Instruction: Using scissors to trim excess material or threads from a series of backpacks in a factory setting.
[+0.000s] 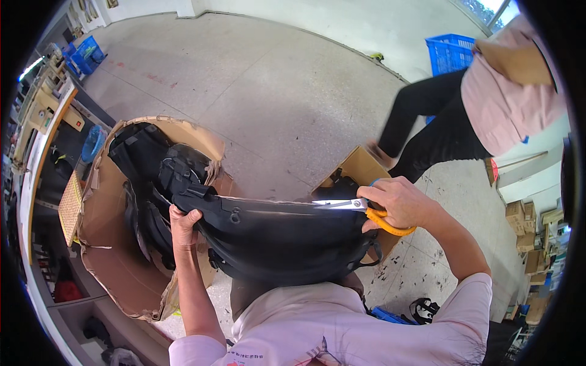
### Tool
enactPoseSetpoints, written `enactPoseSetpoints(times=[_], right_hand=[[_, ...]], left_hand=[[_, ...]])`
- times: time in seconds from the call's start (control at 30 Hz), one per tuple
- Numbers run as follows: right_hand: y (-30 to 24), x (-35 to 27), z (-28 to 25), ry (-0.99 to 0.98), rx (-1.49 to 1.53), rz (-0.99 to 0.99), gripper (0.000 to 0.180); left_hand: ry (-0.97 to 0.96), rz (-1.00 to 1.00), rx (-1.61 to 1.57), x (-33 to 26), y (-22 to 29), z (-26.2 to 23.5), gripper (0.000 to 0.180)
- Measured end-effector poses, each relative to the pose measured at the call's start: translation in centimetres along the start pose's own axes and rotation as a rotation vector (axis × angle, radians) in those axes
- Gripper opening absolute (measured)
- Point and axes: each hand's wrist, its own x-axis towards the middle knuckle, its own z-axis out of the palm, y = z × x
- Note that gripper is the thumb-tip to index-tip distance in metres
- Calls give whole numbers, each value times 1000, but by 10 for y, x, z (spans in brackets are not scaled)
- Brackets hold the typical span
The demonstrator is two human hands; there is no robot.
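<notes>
Pale pink cloth of the wearer's short-sleeved shirt (293, 311) spreads across the bottom of the frame, closest of all. Biggest beyond it is a battered brown cardboard box with rounded, torn walls (119, 280) at left, heaped with black fabric goods (137, 152). Next comes the piece being worked on: a long, curved, bag-like black item of smooth material (287, 244), lying across the lap at the centre of the frame. Right of centre, partly behind it, shows a smaller tan cardboard box (360, 168).

From where I stand, the left hand (185, 226) pinches the item's left end, thumb in front; its other fingers are partly hidden. The right hand (400, 204) is curled round silver-bladed scissors with orange handles (359, 204), blades pointing left along the upper edge. Whether it also steadies the cloth, I can't tell.

To trim neatly, I'd draw that edge taut with the left hand, lay the blades flat against it and take short snips, tips angled off the black face. Smallest is a dark ring fitting (235, 215) near the left end, best given a wide berth.
</notes>
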Motion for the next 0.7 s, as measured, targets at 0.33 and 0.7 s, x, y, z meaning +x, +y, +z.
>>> enactPoseSetpoints(times=[0.33,0.7], right_hand=[[2,-8,15,356,363,167,64],[-31,47,13,439,550,229,57]], left_hand=[[-16,15,-57,-7,32,43,22],[-409,38,186,11,92,149,34]])
